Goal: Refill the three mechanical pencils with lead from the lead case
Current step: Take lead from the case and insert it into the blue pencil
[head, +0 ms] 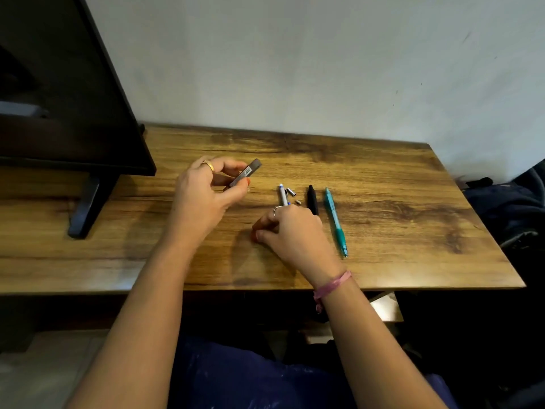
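My left hand (203, 196) holds the dark grey lead case (246, 172) between thumb and fingers, raised above the wooden table (383, 178). My right hand (290, 231) rests on the table with thumb and fingertips pinched together; whether a lead is between them I cannot tell. Three pencils lie side by side just beyond it: a silver and blue pencil (282, 194), partly hidden under my right hand, a black pencil (312, 199) and a teal pencil (335, 221). A small metal cap (291, 191) and a tiny eraser piece (298, 202) lie between the silver and black pencils.
A dark monitor (73, 93) on its stand (85, 208) fills the left of the table. A pale wall runs behind. A dark bag (507, 208) sits off the table's right edge.
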